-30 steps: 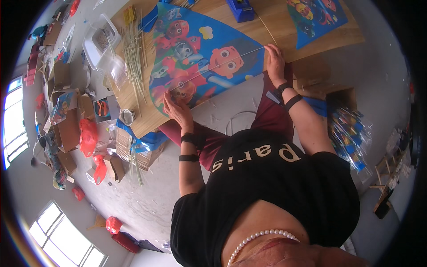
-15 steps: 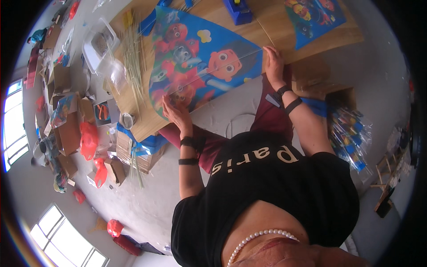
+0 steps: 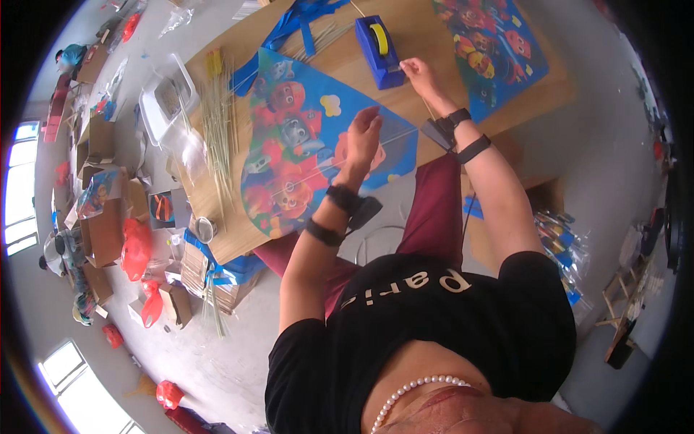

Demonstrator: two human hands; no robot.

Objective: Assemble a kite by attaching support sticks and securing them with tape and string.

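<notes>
A blue kite-like sheet [image 3: 289, 126] printed with cartoon figures lies on the wooden table, and a thin rod runs across it. Over its right part hangs my left hand [image 3: 365, 141], fingers loosely bent and apart from the thumb, with nothing visible in it. My right hand [image 3: 425, 78] is at the near end of a blue tape dispenser [image 3: 370, 54] that carries a yellow-cored roll. Its thumb and forefinger pinch at the cutting edge, where the tape end is; the tape itself barely shows.
Another printed sheet [image 3: 491, 58] lies at the table's right. Thin sticks [image 3: 217, 123] and a white plastic tub [image 3: 155, 98] are at the left, blue strips [image 3: 293, 29] at the back. A small metal cup [image 3: 205, 230] stands by the near left edge. Cartons and red bags cover the floor left.
My right hand has gone from the sheet's right corner up to the tape dispenser. My left hand has lifted off the sheet's near left edge and moved right and farther away.
</notes>
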